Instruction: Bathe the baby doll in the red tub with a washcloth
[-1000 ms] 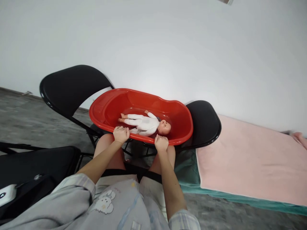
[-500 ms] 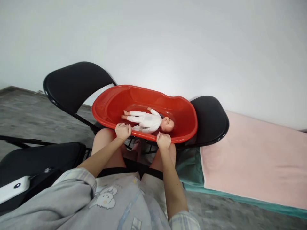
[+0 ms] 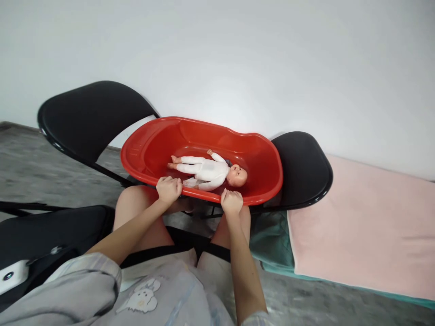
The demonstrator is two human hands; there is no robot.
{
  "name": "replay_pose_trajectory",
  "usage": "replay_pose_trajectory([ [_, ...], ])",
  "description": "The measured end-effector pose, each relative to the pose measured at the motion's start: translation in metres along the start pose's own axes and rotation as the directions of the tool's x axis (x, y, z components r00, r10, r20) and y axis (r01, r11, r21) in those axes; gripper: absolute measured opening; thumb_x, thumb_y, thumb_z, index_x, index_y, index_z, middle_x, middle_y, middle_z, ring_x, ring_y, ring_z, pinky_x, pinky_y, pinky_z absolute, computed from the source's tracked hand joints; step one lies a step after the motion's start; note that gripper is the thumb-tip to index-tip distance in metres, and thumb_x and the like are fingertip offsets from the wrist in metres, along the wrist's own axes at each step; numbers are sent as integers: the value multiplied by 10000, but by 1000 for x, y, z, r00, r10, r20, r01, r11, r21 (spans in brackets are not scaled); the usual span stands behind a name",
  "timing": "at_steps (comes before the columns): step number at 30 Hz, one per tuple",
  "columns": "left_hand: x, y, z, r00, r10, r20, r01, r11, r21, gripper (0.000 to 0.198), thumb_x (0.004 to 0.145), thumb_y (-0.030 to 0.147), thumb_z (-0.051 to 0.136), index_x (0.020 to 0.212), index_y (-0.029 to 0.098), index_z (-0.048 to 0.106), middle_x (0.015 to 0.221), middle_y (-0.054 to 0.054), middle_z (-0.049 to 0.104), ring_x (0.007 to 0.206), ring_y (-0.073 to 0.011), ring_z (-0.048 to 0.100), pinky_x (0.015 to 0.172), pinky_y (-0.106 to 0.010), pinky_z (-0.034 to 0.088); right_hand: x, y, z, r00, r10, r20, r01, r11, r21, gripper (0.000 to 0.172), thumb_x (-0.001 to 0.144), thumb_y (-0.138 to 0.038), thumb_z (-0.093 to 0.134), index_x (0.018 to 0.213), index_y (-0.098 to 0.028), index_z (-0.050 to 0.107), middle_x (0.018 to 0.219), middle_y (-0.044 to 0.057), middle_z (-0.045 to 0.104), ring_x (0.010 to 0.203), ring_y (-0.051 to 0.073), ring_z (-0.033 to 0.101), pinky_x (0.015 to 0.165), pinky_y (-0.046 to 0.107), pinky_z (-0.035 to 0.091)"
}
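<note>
A red plastic baby bathtub (image 3: 204, 127) is in front of me at knee height, between two black chair parts. My left hand (image 3: 169, 189) has its fingers wrapped over the near rim, left of the middle. Farther right along that same rim, my right hand (image 3: 231, 202) is closed on it too. Inside the tub a baby doll (image 3: 210, 171) in white clothing lies on its back, head to the right and bare feet to the left. Neither hand touches the doll. Something whitish beside the doll's near leg is too small to make out.
Black folding chairs stand at the tub's left (image 3: 91, 117) and right (image 3: 302, 167). A pink blanket (image 3: 363, 226) over green cloth (image 3: 273, 235) lies at the right. Another black seat (image 3: 61, 231) with a white device (image 3: 13, 276) is at lower left. A white wall (image 3: 217, 59) rises behind.
The view has come slightly closer to the tub, so tub and chairs look larger. Both hands keep their grip on the rim, and the doll lies as before.
</note>
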State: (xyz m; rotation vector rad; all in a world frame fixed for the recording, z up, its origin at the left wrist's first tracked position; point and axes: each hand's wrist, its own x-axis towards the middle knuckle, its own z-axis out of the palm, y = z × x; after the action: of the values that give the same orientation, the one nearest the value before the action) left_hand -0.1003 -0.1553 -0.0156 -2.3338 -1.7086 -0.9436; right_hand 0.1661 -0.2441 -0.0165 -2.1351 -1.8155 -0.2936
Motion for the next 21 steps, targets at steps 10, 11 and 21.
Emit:
replay_pose_trajectory([
  [10, -6, 5, -5, 994, 98, -40, -94, 990, 106, 480, 995, 285, 406, 571, 206, 619, 550, -107, 630, 607, -259, 614, 697, -403, 378, -9, 9, 9, 973, -96, -208, 91, 995, -32, 447, 1026, -162, 486, 633, -174, 697, 623, 80, 693, 641, 196, 655, 737, 332, 396],
  [11, -6, 5, -6, 994, 101, -33, -97, 990, 105, 479, 997, 279, 409, 578, 204, 628, 557, -107, 640, 614, -260, 619, 701, -404, 380, -10, 10, 10, 966, -111, -235, 104, 994, -41, 453, 1028, -163, 479, 626, -177, 689, 615, 78, 686, 631, 193, 647, 732, 331, 394],
  [21, -2, 13, -26, 979, 122, 165, -136, 988, 78, 496, 1061, 327, 390, 740, 170, 735, 700, -113, 738, 732, -296, 678, 771, -421, 394, -10, 16, 6, 974, -135, -184, 117, 988, -103, 447, 1035, -175, 441, 630, -199, 629, 604, 56, 652, 612, 190, 616, 716, 323, 391],
])
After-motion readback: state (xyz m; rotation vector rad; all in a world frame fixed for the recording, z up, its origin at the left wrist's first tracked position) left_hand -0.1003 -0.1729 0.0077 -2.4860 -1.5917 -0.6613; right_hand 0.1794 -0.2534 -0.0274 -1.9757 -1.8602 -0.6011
